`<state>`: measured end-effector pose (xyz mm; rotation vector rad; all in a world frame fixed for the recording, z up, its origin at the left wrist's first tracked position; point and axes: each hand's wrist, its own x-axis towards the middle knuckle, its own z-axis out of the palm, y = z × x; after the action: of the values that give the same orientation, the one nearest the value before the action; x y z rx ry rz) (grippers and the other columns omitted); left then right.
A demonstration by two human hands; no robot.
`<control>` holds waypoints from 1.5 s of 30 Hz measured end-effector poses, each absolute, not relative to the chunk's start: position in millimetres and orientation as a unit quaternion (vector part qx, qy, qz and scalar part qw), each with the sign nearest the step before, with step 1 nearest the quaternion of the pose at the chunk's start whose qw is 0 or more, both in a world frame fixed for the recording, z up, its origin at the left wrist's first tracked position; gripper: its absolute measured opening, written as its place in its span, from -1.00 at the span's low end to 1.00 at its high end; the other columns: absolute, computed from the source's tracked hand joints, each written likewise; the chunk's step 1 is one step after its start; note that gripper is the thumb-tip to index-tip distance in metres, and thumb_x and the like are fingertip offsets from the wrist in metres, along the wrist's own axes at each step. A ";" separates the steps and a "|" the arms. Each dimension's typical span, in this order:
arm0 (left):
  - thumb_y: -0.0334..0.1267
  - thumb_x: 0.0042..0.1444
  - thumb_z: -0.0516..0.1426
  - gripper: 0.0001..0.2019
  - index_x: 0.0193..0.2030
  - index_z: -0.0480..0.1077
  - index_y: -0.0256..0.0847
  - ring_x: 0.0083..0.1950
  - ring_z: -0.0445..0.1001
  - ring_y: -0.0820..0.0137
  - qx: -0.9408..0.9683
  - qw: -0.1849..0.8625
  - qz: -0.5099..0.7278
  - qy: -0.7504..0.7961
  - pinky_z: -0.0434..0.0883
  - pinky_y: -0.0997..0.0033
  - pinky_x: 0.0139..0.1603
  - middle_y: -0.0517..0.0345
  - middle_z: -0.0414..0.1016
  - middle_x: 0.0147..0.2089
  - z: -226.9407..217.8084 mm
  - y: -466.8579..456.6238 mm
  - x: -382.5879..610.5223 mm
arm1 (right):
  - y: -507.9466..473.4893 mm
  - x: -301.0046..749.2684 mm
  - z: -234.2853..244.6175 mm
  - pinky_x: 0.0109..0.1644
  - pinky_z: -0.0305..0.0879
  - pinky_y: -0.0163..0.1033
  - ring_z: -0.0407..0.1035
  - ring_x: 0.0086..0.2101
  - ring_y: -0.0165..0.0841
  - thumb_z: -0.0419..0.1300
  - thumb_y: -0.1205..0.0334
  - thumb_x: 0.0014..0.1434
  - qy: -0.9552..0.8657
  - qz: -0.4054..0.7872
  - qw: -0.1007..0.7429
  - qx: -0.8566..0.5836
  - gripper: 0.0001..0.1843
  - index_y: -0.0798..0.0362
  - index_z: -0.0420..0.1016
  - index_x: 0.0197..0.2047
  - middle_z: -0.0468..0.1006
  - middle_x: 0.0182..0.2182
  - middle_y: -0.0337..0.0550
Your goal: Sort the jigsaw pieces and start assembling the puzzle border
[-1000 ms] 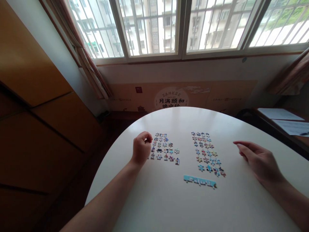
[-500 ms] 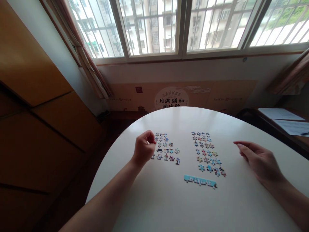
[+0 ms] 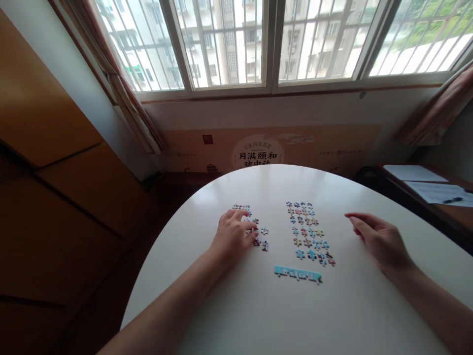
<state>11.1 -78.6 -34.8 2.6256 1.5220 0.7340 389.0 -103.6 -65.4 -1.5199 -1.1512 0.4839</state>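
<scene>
My left hand (image 3: pixel 233 232) is over the left group of jigsaw pieces, its fingers apart and bent downward. It hides many of them; a white-and-dark puzzle piece (image 3: pixel 265 245) and a pale puzzle piece (image 3: pixel 265 230) show beside the fingertips. Whether a fingertip touches a piece I cannot tell. On the right side of the table, my right hand (image 3: pixel 380 240) has thumb and index finger pressed together; anything between them is too small to make out. Between the hands lie rows of loose jigsaw pieces (image 3: pixel 303 230). Nearer me is a joined strip of light-blue puzzle pieces (image 3: pixel 297 274).
The round white table (image 3: pixel 236 315) has a curved far edge close to the wall under a barred window (image 3: pixel 221 44). A wooden cabinet (image 3: pixel 66 207) stands at the left. Papers (image 3: pixel 436 192) and a pen (image 3: pixel 453 200) lie on a brown side surface at the right.
My left hand has gone from a closed curl at the left edge of the pieces to spread fingers over them, farther right. My right hand keeps its pinch. The view has shifted slightly.
</scene>
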 end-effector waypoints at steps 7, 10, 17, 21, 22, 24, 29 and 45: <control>-0.29 0.11 0.30 -0.87 -0.20 0.66 -0.04 0.17 0.39 0.04 0.837 0.004 0.235 0.495 0.33 -0.12 0.24 0.03 0.53 0.12 -35.4 -76.9 15.5 | -104.1 385.5 -60.6 -0.43 0.24 -0.28 0.31 -0.44 -0.33 0.33 -0.03 0.01 -0.454 0.253 0.562 -0.644 -0.63 0.05 0.68 -0.21 0.50 -0.50 -0.17; -0.30 0.10 0.31 -0.87 -0.21 0.66 -0.04 0.16 0.39 0.05 0.834 0.006 0.240 0.496 0.33 -0.11 0.23 0.03 0.54 0.12 -35.7 -73.5 14.7 | -103.9 383.8 -58.3 -0.40 0.25 -0.27 0.32 -0.43 -0.33 0.33 -0.03 0.00 -0.454 0.249 0.560 -0.646 -0.64 0.05 0.69 -0.22 0.50 -0.50 -0.17; -0.26 0.08 0.33 -0.90 -0.25 0.67 -0.02 0.16 0.40 0.02 0.844 -0.002 0.232 0.484 0.34 -0.12 0.20 0.01 0.54 0.11 -35.4 -67.9 12.2 | -101.6 381.9 -57.2 -0.37 0.29 -0.26 0.35 -0.43 -0.33 0.32 0.01 0.01 -0.456 0.249 0.573 -0.634 -0.66 0.07 0.69 -0.24 0.55 -0.48 -0.16; -0.26 0.06 0.33 -0.93 -0.29 0.66 -0.03 0.14 0.41 0.02 0.846 -0.007 0.230 0.481 0.34 -0.11 0.20 0.02 0.55 0.10 -32.5 -66.5 13.7 | -99.9 382.1 -59.0 -0.35 0.30 -0.25 0.35 -0.43 -0.33 0.32 0.00 0.02 -0.460 0.252 0.578 -0.625 -0.64 0.10 0.68 -0.22 0.57 -0.45 -0.13; -0.26 0.06 0.34 -0.94 -0.30 0.66 -0.04 0.14 0.41 0.02 0.845 -0.006 0.227 0.484 0.34 -0.11 0.20 0.01 0.55 0.10 -31.4 -66.4 14.2 | -99.4 382.1 -59.4 -0.35 0.30 -0.25 0.35 -0.42 -0.33 0.32 -0.01 0.02 -0.461 0.252 0.579 -0.623 -0.63 0.10 0.68 -0.22 0.58 -0.44 -0.13; -0.26 0.05 0.34 -0.95 -0.31 0.65 -0.07 0.14 0.41 0.03 0.842 -0.006 0.224 0.491 0.34 -0.10 0.20 0.00 0.55 0.10 -29.2 -66.4 15.1 | -98.4 382.0 -60.1 -0.34 0.29 -0.24 0.35 -0.42 -0.32 0.32 -0.02 0.01 -0.464 0.250 0.581 -0.620 -0.62 0.10 0.68 -0.22 0.57 -0.45 -0.13; -0.23 0.06 0.34 -0.95 -0.32 0.65 -0.08 0.15 0.40 0.05 0.840 -0.013 0.216 0.498 0.33 -0.07 0.22 0.01 0.54 0.10 -25.3 -66.9 15.8 | -95.3 382.2 -62.2 -0.34 0.29 -0.24 0.35 -0.43 -0.33 0.30 -0.04 0.00 -0.464 0.246 0.587 -0.616 -0.60 0.11 0.67 -0.23 0.59 -0.44 -0.12; -0.38 0.00 0.34 -0.91 -0.40 0.53 -0.16 0.04 0.48 0.17 0.845 0.064 0.290 0.445 0.40 0.07 0.13 0.08 0.60 -0.09 -22.5 -63.0 13.3 | -89.3 384.8 -67.0 -0.36 0.29 -0.22 0.34 -0.45 -0.32 0.28 -0.06 0.01 -0.483 0.246 0.582 -0.607 -0.56 0.15 0.67 -0.23 0.56 -0.48 -0.11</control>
<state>13.3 -63.0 -22.5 2.5503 1.3444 0.8757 384.8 -89.3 -67.0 -1.4167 -1.1269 0.5739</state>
